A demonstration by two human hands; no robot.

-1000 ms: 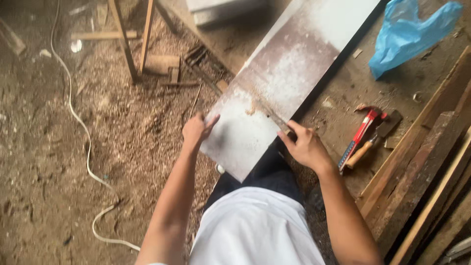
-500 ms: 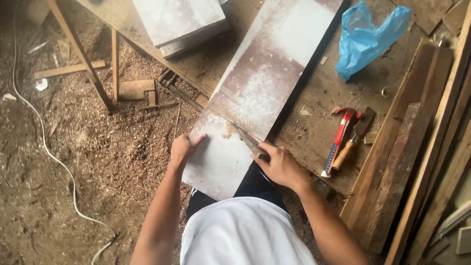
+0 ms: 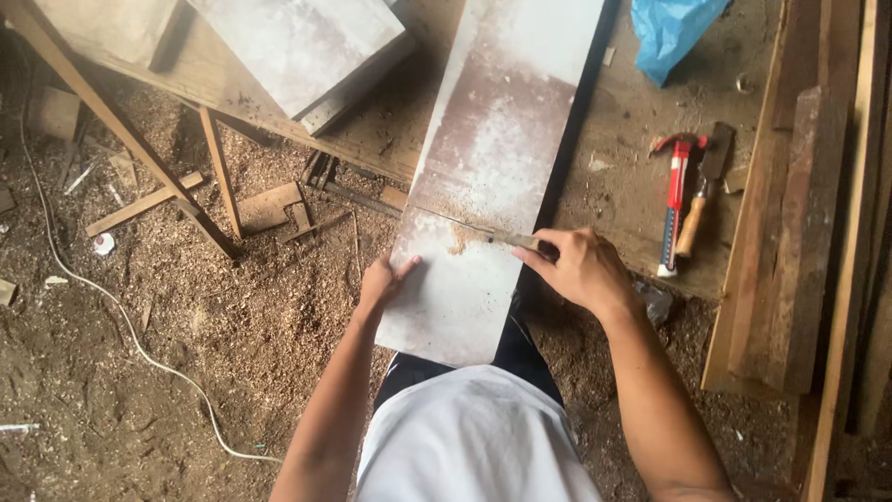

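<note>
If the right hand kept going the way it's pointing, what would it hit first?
The right hand points left along the saw blade, across the white board. The left hand lies slightly below that line; beyond the board's edge, probably the sawdust-covered floor.

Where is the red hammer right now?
In the head view, the red hammer lies on the workbench to the person's right, beside a wooden-handled tool, just beyond the right hand and below the blue plastic bag.

Left hand [image 3: 383, 281] lies palm down with fingers spread flat, pressed on the left edge of the long pale board [image 3: 483, 186], forearm running straight back toward the body. Right hand [image 3: 581, 270] sits at the board's right edge, fingers curled closed around a thin saw blade [image 3: 469, 226], wrist bent slightly inward, forearm angled out right.
</note>
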